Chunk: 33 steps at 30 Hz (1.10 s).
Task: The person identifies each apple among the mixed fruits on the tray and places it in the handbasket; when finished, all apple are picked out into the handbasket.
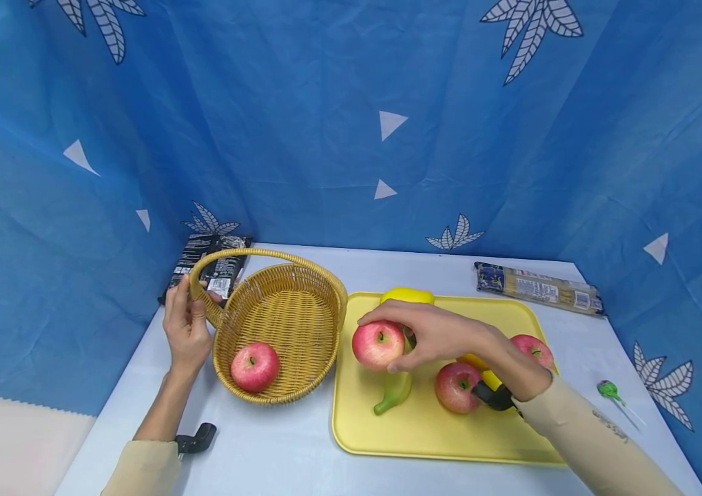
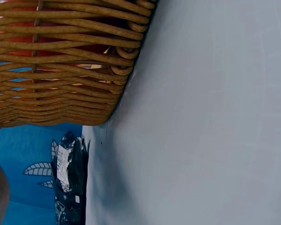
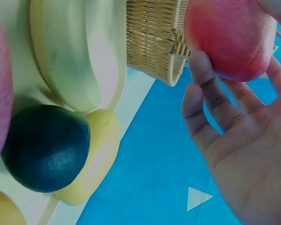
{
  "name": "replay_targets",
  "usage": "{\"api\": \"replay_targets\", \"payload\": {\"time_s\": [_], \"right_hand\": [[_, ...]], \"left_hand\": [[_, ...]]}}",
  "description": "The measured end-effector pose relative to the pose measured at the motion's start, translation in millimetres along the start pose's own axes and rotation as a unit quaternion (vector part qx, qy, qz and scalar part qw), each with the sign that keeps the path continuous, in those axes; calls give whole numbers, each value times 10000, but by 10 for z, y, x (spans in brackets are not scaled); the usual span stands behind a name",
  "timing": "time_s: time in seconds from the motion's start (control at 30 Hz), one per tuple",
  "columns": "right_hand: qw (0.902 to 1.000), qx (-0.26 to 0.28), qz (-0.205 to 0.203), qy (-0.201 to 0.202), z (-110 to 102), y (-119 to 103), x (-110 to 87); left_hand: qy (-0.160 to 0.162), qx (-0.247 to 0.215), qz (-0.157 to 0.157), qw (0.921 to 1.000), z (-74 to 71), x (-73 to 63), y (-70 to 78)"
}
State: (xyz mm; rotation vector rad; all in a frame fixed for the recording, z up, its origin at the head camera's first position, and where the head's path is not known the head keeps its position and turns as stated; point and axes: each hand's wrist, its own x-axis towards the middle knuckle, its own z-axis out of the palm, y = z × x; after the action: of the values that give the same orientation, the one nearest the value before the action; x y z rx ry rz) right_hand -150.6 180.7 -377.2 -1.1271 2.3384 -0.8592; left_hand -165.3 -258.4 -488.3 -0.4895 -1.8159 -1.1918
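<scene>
Closest in, just right of the basket [image 1: 295,324], there's the yellow tray [image 1: 406,437], bearing a tray apple [image 1: 452,388] and a greenish banana [image 1: 395,394]! Inside the basket, toward its near left, sits a lone red apple [image 1: 254,367]. And look, the right hand [image 1: 431,334], just right of the basket's rim, thumb and fingers partly spread yet curved firmly round the held apple [image 1: 378,344], up clear of the tray! Over on the basket's left side, the left hand [image 1: 186,331] has its fingers bent round the handle [image 1: 257,252]. Farther out, right of the basket, a yellow fruit [image 1: 408,296] lies at the tray's far edge. Well right of the basket, a long pack [image 1: 539,288]; behind the basket's left, a black packet [image 1: 202,244]; beyond them all, blue curtain [image 1: 326,138]!
</scene>
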Motion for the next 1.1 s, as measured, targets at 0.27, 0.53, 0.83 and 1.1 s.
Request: {"api": "replay_targets", "payload": {"time_s": [0.27,0.53,0.83,1.1], "right_hand": [[9998,-55,-193,-61,15,-81,67],[9990,-172,-405,-100,36,-166,150],[9967,-72,-789,-180,88,-194,235],[9964,-114,-835,-96,131,-249,270]], "left_hand": [[-11,-19,20,10000,-4,-13,-36],[-68,-35,-13,10000,-14,-14,-39],[-58,-27,-22,10000,-3,1,-15],[-18,14,-17,10000,-1,6,-24]]}}
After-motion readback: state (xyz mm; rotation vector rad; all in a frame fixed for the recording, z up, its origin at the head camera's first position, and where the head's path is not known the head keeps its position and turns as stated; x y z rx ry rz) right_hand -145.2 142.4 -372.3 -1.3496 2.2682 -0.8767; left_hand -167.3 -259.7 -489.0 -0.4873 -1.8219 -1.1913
